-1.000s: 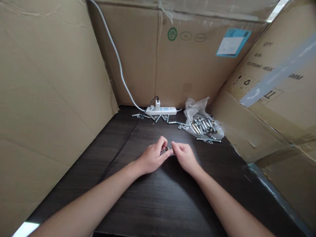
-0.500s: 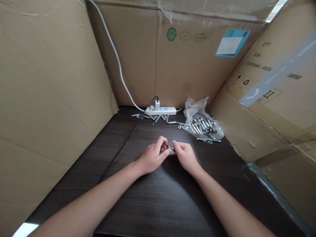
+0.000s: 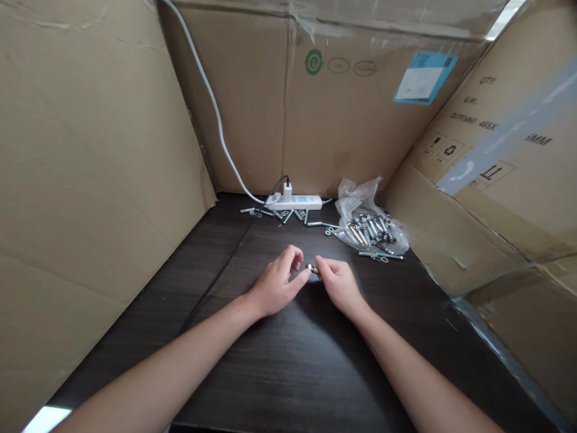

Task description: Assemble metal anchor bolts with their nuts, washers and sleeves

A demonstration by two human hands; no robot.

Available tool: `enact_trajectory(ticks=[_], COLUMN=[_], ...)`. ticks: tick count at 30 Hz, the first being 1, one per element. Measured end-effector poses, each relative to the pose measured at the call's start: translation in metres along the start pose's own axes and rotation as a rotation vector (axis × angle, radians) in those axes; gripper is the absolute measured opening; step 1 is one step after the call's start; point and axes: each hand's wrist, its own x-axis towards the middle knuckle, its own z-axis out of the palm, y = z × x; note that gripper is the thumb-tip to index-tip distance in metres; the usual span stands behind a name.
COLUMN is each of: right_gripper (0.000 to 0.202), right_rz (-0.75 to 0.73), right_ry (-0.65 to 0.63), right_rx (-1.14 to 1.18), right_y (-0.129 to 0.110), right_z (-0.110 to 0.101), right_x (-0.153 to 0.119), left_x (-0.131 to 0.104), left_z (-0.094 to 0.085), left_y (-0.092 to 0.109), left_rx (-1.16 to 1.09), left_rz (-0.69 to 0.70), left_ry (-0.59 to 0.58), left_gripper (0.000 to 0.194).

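Note:
Between the thumb and fingers of my right hand (image 3: 339,287) is a short brassy expansion bolt (image 3: 311,267), lying roughly level with its nut end pointing left. The rest of the bolt is hidden inside that grip. My left hand (image 3: 276,285) is beside the nut end, its thumb tip at or very near the nut; contact is hard to tell. The left index finger is curled above, apart from the thumb, with a gap between them. Both hands are just above the dark table (image 3: 270,373).
A clear plastic bag (image 3: 356,201) of expansion bolts (image 3: 370,230) lies behind on the right. Loose bolt parts and washers (image 3: 288,216) are strewn before a white power strip (image 3: 311,202). A black cable (image 3: 225,264) crosses the left side. Cardboard walls (image 3: 243,108) surround the table.
The left index finger has lifted away from the bolt's nut end, parting from the thumb and showing more of the nut. My right hand keeps its hold, nearly still.

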Motion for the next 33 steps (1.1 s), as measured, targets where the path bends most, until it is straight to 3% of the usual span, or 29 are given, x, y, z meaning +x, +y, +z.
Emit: enact_trajectory(ticks=[5, 8, 12, 15, 19, 22, 26, 29, 33], right_gripper=[0.044, 0.043, 0.044, 0.044, 0.043, 0.044, 0.044, 0.044, 0.044], right_rz=[-0.022, -0.033, -0.029, -0.034, -0.041, -0.039, -0.035, -0.035, -0.040], right_ry=[-0.006, -0.006, 0.005, 0.000, -0.007, -0.003, 0.000, -0.005, -0.004], right_rx=[-0.042, -0.054, -0.061, -0.069, -0.071, -0.076, -0.081, -0.073, -0.078], right_y=[0.0022, 0.0034, 0.0042, 0.0045, 0.0047, 0.0043, 0.0035, 0.0031, 0.0031], right_z=[0.0011, 0.0013, 0.0015, 0.0015, 0.0012, 0.0008, 0.0006, 0.0006, 0.0007], right_x=[-0.0009, -0.0007, -0.0003, -0.0004, -0.0008, -0.0007, -0.0003, -0.0006, -0.0011], left_x=[0.0034, 0.0010, -0.0017, 0.0003, 0.0041, 0.0043, 0.0006, -0.0010, 0.0016], left_z=[-0.0004, 0.0000, -0.0005, -0.0008, -0.0004, 0.0005, 0.0013, 0.0005, -0.0010], left_y=[-0.0001, -0.0002, -0.0009, -0.0012, -0.0015, -0.0025, -0.0028, -0.0021, -0.0007], left_rx=[0.091, 0.067, 0.047, 0.065, 0.082, 0.073, 0.059, 0.026, 0.047], left_rz=[0.003, 0.031, 0.043, 0.035, 0.030, 0.031, 0.039, 0.042, 0.030], left_ry=[-0.065, -0.077, -0.041, -0.035, -0.088, -0.121, -0.069, 0.016, 0.034], left_gripper=[0.032, 0.007, 0.034, 0.007, 0.028, 0.032, 0.005, 0.033, 0.006])
